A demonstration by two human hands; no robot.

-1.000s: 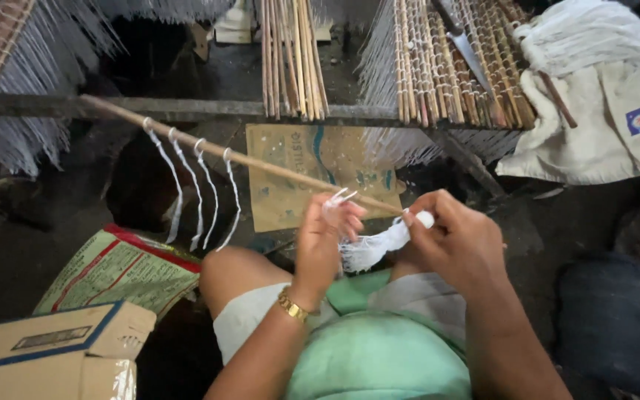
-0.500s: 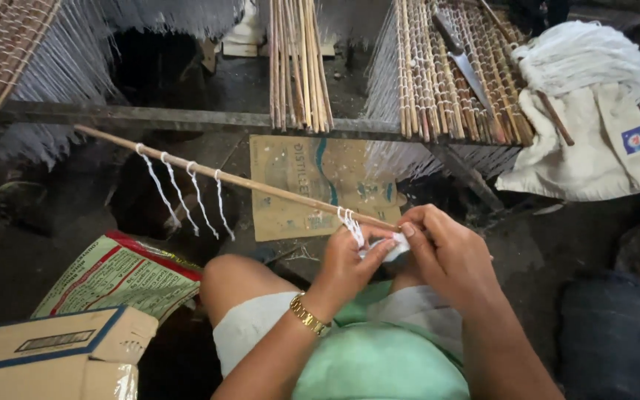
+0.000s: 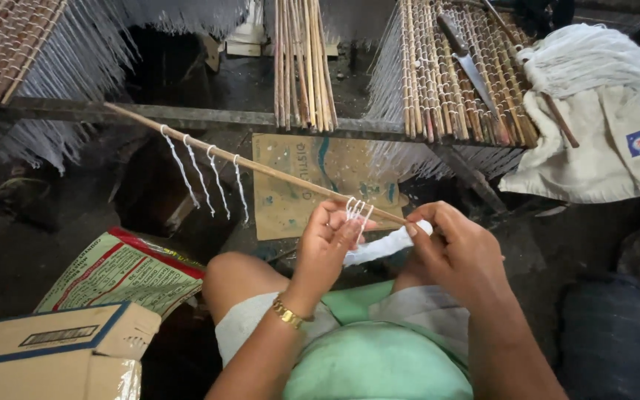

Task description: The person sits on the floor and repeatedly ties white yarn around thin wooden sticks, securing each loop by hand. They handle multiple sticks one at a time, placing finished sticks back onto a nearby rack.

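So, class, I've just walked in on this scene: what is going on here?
A seated person is working white string onto a thin wooden stick. The left hand pinches small loops of string at the stick, while the right hand holds a bundle of white string at the stick's near end. Four knotted strands already hang further along it. Racks of sticks and a cardboard box stand nearby.

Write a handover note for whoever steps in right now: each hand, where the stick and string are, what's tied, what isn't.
Left hand: fingers on the white loops at the near end of the thin stick.
Right hand: pinching a bundle of white string that runs across to the left hand.
Stick: slants from the upper left down to the hands.
Done: four white strings hang knotted along the stick's upper part.
Left: the loops at the hands look unfinished; the stretch of stick between them and the four strings is bare.
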